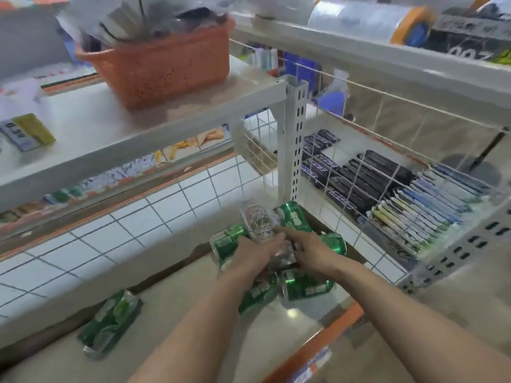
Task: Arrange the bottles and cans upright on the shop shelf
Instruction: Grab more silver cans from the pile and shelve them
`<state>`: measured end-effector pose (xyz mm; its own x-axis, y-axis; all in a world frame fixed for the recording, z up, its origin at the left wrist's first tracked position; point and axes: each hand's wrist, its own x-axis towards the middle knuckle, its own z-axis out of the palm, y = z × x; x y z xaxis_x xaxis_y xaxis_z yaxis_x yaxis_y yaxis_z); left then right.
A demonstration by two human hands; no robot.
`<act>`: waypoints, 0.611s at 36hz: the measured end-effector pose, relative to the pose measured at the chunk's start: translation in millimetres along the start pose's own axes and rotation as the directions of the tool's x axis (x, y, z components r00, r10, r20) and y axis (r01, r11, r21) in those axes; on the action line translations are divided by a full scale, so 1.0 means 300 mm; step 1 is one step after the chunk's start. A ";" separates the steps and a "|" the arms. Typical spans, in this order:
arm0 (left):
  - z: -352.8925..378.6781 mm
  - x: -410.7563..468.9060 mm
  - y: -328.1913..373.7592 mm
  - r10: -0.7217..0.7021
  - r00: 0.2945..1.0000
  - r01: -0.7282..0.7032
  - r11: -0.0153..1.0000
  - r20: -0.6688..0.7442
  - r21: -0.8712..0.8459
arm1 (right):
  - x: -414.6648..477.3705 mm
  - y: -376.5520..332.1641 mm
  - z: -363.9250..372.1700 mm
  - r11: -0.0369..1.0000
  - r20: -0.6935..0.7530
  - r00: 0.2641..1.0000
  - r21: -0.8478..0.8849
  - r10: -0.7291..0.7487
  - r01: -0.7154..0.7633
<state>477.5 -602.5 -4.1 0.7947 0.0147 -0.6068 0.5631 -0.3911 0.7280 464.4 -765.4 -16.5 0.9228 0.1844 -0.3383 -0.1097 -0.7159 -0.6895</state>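
The white can (258, 222) lies tilted on a heap of toppled green cans (307, 287) in the corner of the bottom shelf (193, 308), by the slotted post (297, 139), with the left hand (255, 254) curled round its near end and the right hand (308, 250) touching it, its grip too blurred to tell.

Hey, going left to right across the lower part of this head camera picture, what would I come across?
First a wrapped pack of green cans → pile of loose green cans lying on their sides → black packets → row of blue and pale packets.
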 end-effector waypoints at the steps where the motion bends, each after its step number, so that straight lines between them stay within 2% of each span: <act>1: 0.004 0.033 -0.019 0.022 0.999 -0.022 1.000 -0.024 -0.014 | 0.014 0.009 -0.003 1.000 0.000 1.000 -0.013 0.005 -0.005; 3: 0.005 0.135 -0.088 0.026 0.998 -0.025 1.000 -0.062 0.011 | 0.034 0.017 -0.002 0.997 -0.053 0.998 -0.071 0.026 -0.030; 5: -0.009 0.101 -0.062 0.013 0.998 -0.013 1.000 -0.068 -0.010 | 0.051 0.019 0.006 0.973 -0.097 0.995 -0.222 0.040 -0.061; 7: -0.028 0.031 -0.015 0.031 0.996 -0.033 0.999 -0.084 -0.025 | 0.062 0.011 0.016 0.925 -0.066 0.996 -0.370 0.065 -0.085; 10: -0.073 -0.019 0.013 0.036 0.986 -0.042 0.999 -0.160 -0.030 | 0.086 -0.017 0.033 0.881 0.002 0.996 -0.467 0.091 -0.079; 15: -0.176 -0.052 0.016 0.137 0.927 -0.161 0.986 -0.348 -0.042 | 0.151 -0.044 0.045 0.808 0.042 0.996 -0.588 0.078 -0.038; 18: -0.203 -0.060 -0.002 0.220 0.895 -0.245 0.969 -0.387 -0.016 | 0.171 -0.055 0.062 0.815 -0.045 0.999 -0.578 0.016 -0.039; 22: -0.205 -0.073 -0.007 0.244 0.846 -0.337 0.934 -0.474 -0.121 | 0.205 -0.045 0.083 0.827 -0.091 0.996 -0.559 0.007 -0.057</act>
<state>472.8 -545.6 27.3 0.9172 0.3530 -0.1849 0.2858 -0.2591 0.9226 513.3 -727.6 -43.9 0.9518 0.1172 -0.2835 0.0631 -0.9792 -0.1930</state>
